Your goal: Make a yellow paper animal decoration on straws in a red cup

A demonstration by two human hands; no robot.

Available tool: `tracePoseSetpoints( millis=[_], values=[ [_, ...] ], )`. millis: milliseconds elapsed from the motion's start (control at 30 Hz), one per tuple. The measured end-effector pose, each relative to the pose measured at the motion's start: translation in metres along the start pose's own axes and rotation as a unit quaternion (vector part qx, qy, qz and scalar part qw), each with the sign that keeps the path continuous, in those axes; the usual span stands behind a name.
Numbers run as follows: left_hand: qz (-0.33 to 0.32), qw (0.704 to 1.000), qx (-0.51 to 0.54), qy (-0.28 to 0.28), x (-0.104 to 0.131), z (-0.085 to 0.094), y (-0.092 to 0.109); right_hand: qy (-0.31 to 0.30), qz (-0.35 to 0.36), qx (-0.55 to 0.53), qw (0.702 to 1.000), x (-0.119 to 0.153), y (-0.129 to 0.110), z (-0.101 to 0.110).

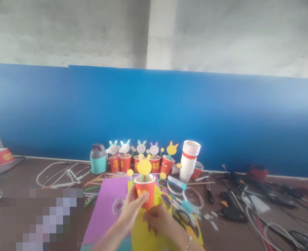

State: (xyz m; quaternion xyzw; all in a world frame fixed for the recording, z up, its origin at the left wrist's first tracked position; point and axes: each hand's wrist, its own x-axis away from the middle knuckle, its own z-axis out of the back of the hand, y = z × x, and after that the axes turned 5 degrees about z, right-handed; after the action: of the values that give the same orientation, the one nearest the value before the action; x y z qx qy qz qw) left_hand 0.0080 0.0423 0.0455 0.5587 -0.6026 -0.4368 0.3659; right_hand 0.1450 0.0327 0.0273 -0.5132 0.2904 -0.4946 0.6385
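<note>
A red paper cup (149, 190) stands upright in my left hand (134, 205), whose fingers and thumb wrap round its side. From the cup rises a yellow rabbit head (144, 167), with a small yellow round piece on a green stem at each side. My right hand (157, 218) is just below the cup's base with its fingers curled; whether it grips anything there is hidden. Beneath both hands lie a yellow sheet (138, 233) and a purple sheet (101, 212), with a roll of tape (118, 206) on the purple one.
Several red cups with rabbit heads (125, 163) line the back beside a teal device (98, 162) and a stack of white cups (189, 164). Markers (177, 182), scissors (183, 218), a black glue gun (232, 209) and tangled cables lie to the right. A blue partition (154, 104) stands behind.
</note>
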Motion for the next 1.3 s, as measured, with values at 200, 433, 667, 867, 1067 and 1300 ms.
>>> tracePoseSetpoints(
  millis=[200,433,667,867,1067,1300],
  values=[
    [0.002,0.999,0.041,0.013,-0.003,0.002,0.000,-0.006,0.049,-0.077,0.996,-0.002,-0.003,0.013],
    [0.020,0.996,0.084,0.004,-0.004,0.002,-0.001,0.204,0.134,-0.256,0.935,0.008,-0.025,0.027],
    [0.048,0.990,0.100,-0.084,0.005,-0.004,0.002,0.183,0.126,-0.373,0.901,0.008,-0.031,0.025],
    [0.051,0.987,0.078,-0.129,0.003,0.001,-0.001,0.140,0.116,-0.361,0.915,0.013,-0.033,0.033],
    [0.062,0.984,0.050,-0.161,0.001,0.009,-0.003,0.025,0.148,-0.346,0.926,0.010,-0.023,0.046],
    [0.072,0.984,0.071,-0.147,0.005,0.003,0.005,0.082,0.120,-0.339,0.930,0.013,-0.023,0.047]
  ],
)
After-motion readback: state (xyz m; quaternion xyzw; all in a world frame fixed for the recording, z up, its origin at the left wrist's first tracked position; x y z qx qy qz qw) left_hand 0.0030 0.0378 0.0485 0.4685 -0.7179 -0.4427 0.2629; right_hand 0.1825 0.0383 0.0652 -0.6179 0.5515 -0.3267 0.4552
